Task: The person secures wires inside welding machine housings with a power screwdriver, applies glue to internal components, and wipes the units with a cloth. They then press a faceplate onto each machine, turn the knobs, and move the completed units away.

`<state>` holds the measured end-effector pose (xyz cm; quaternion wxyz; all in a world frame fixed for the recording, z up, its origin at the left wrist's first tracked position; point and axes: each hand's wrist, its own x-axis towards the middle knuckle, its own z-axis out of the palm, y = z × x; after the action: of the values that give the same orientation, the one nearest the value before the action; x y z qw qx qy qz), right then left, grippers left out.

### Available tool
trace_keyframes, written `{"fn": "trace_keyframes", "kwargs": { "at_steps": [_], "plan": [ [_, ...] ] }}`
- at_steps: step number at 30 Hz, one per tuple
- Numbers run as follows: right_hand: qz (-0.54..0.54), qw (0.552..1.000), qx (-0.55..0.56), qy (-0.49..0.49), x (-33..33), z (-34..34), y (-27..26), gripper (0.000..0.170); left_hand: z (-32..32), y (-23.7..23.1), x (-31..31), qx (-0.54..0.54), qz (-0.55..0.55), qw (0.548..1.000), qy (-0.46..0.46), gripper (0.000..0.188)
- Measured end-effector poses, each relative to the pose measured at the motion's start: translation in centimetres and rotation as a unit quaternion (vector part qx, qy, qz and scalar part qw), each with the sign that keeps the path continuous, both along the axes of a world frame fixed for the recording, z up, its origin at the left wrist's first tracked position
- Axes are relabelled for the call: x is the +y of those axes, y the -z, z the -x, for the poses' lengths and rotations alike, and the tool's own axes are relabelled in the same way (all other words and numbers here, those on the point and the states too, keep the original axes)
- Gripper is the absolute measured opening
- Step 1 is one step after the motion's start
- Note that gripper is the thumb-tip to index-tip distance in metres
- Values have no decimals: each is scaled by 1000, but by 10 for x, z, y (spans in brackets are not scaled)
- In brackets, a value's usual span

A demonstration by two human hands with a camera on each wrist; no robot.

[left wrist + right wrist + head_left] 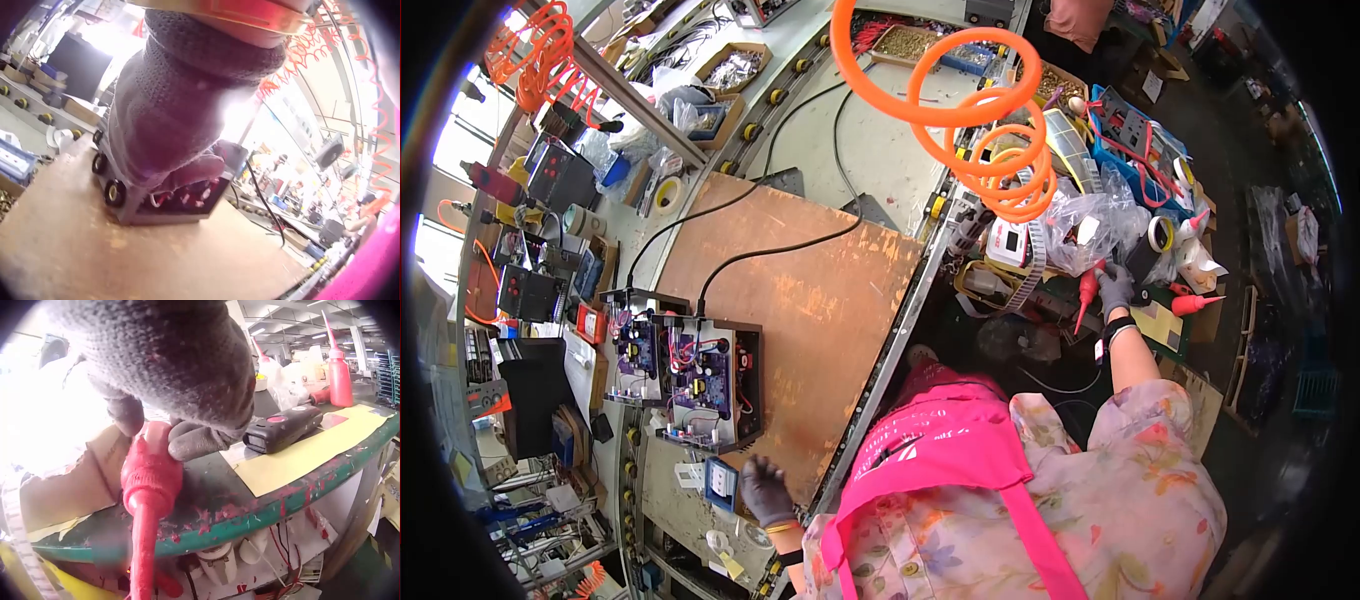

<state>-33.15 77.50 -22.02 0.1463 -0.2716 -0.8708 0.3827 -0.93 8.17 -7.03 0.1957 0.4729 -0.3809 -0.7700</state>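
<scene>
My gloved right hand [1115, 288] is at the side bench, pinching a red squeeze bottle [150, 475] between thumb and fingers. The bottle's long nozzle points down past the bench's green edge in the right wrist view. My gloved left hand [766, 492] hangs by the near edge of the wooden board [820, 280], its fingers loosely bent and nothing in them. Beyond it, two opened electronic units [715, 385] with purple circuit boards stand on the board's left part, black cables running from them. The left hand hides much of one unit [169, 209] in the left wrist view.
More red bottles [340, 381] stand on the side bench, near a black handheld device [284, 428] on yellow paper [275, 475]. A coiled orange hose [990, 110] hangs over the conveyor line. A blue tray [721, 484] lies close to the left hand.
</scene>
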Motion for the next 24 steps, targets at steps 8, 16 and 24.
{"fn": "trace_keyframes", "kwargs": {
  "at_steps": [8, 16, 24],
  "plan": [
    [-204, 970, 131, -17, 30, -15, 25, 27, -47, -6, -96, -27, 88, 990, -105, 37],
    [-118, 977, 166, -53, -77, -20, -54, 22, -32, -2, -186, 90, 57, 974, -198, 32],
    [194, 784, -66, -586, -464, -76, -174, 16, 22, 33, -252, 100, -22, 982, -158, 44]
  ]
}}
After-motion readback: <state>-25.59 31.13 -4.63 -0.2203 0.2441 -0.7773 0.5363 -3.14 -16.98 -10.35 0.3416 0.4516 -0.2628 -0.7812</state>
